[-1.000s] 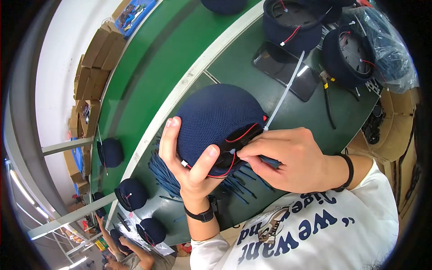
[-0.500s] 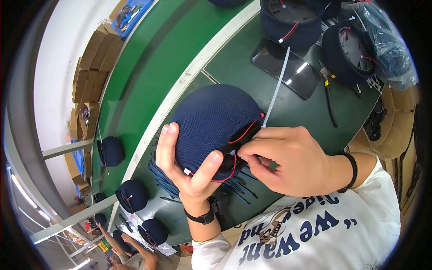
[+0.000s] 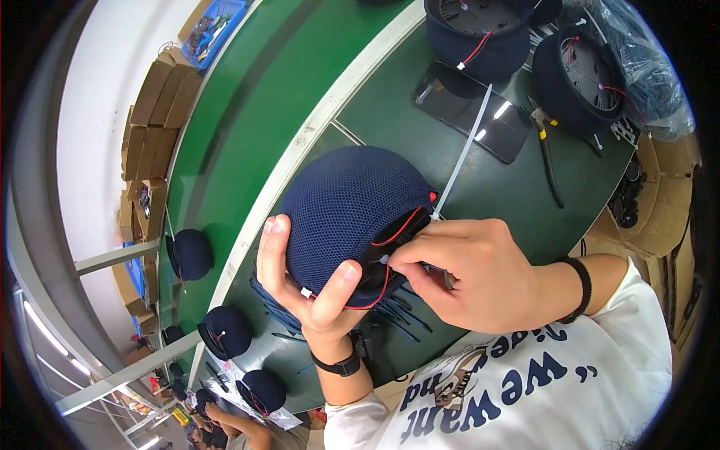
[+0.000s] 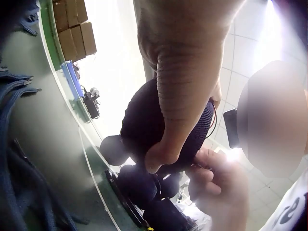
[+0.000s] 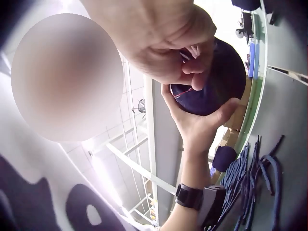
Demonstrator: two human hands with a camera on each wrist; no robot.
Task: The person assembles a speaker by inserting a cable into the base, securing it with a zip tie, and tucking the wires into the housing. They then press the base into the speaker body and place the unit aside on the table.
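A dark blue mesh-covered round unit (image 3: 349,202) is held up over the green table, its dark opening turned toward the person. The left hand (image 3: 311,289) grips it from below, fingers and thumb spread round its side. At the opening, the right hand (image 3: 476,274) pinches something small beside a grey tip and a red wire (image 3: 387,281); the pinched part is hidden by the fingertips. A white cable tie (image 3: 463,157) sticks out from the opening's upper edge. In the right wrist view the left hand (image 5: 197,127) cups the unit (image 5: 226,77) beneath the right hand (image 5: 168,48).
Blue cords (image 3: 394,315) lie under the hands. Beyond are a phone (image 3: 472,112), cutters (image 3: 547,154), more round units (image 3: 577,79) and a plastic bag (image 3: 645,67). A green belt (image 3: 225,157) runs along the left, with cardboard boxes (image 3: 154,90) behind. Other people sit at lower left.
The unit and both hands have shifted slightly left and down in the head view. The cable tie's angle has changed a little, and the right fingers still pinch at the opening.
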